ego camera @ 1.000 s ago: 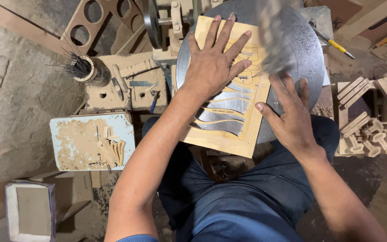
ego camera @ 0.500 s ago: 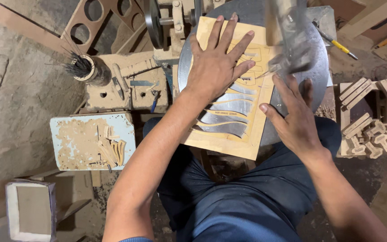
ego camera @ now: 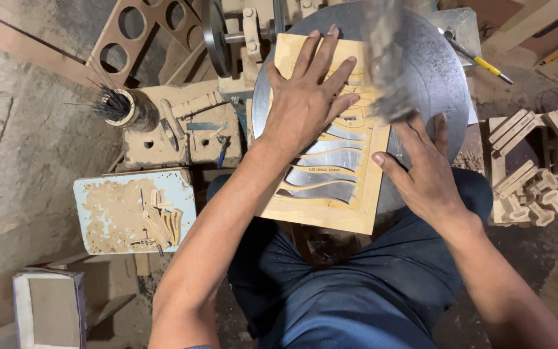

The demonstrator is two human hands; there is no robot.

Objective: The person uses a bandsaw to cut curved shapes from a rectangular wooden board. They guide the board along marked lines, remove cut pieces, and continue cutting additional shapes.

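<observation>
Your left hand [ego camera: 305, 103] is spread flat on the cut-out wooden panel [ego camera: 330, 194] lying on the round metal table [ego camera: 434, 71], while your right hand [ego camera: 424, 171], fingers loosely apart, steadies the panel's right edge.

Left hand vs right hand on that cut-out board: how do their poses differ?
The left hand lies flat on top of the wooden board, fingers spread toward its far end. The right hand sits at the board's right edge, thumb against the side, fingers partly on the round metal table. Both are empty and press the same board.
</observation>
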